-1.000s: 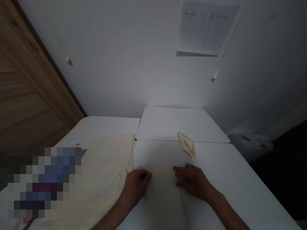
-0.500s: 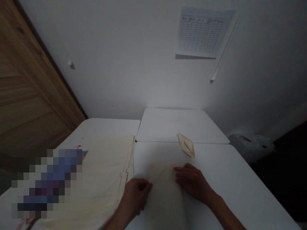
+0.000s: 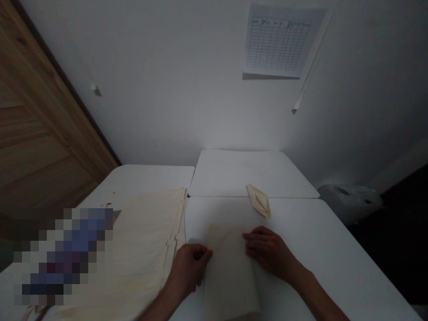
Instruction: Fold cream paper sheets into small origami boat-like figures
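White walls (image 3: 167, 89) and a wooden door (image 3: 40, 111) rise behind joined white tables (image 3: 301, 232), with a printed grid chart (image 3: 277, 40) up on the wall (its headings and cells are too small and dim to read). A cream sheet (image 3: 230, 276) lies on the near table between the hands, its near end reaching the bottom of the view. Left hand (image 3: 190, 267): fingers pressed together and curled, their tips at the sheet's left edge. Right hand (image 3: 269, 254): fingers slightly spread, flat on the table, their tips touching the sheet's right edge. Neither visibly pinches it. To the left sits a paper stack (image 3: 143, 249), partly hidden by a pixelated patch (image 3: 63, 256); ahead lies a folded paper boat (image 3: 258, 200); far right, a dim grey object (image 3: 349, 200) is hard to make out
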`<state>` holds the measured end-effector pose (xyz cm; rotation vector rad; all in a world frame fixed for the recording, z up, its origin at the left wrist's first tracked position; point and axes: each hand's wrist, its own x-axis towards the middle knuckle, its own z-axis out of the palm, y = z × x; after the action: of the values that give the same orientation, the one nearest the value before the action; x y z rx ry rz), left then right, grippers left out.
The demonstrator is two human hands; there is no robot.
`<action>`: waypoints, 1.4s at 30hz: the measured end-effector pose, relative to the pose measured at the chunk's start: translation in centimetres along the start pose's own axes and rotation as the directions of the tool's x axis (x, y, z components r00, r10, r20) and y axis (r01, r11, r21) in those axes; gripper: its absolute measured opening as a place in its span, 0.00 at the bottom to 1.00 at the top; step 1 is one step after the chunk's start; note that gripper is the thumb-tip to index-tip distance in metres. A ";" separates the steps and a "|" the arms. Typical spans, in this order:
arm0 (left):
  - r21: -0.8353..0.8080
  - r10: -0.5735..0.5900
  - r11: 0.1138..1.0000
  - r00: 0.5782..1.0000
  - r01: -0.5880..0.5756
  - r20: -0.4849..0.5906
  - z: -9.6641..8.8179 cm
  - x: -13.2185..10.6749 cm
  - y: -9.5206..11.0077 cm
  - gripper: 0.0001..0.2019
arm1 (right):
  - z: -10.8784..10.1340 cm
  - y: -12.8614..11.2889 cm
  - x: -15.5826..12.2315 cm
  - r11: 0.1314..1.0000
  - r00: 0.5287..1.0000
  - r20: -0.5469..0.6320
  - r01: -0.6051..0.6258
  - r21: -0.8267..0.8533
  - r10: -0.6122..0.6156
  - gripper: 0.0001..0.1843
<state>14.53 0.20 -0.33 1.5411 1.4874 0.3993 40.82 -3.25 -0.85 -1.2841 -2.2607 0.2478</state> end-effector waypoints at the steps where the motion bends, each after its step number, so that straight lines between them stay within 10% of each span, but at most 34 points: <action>1: 0.001 -0.001 1.000 1.000 0.001 -0.001 0.0 0.1 -0.1 0.17 | -0.2 -0.1 0.0 1.000 1.000 0.003 0.001 0.002 -0.001 0.06; 42: 0.001 0.018 1.000 1.000 -0.018 -0.024 -0.1 0.3 -0.1 0.15 | -0.8 -0.3 0.1 0.993 0.995 0.093 -0.023 -0.115 0.034 0.09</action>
<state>14.47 0.50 -0.41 1.5564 1.4934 0.4295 40.99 -3.45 0.02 -1.3912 -2.3672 0.1959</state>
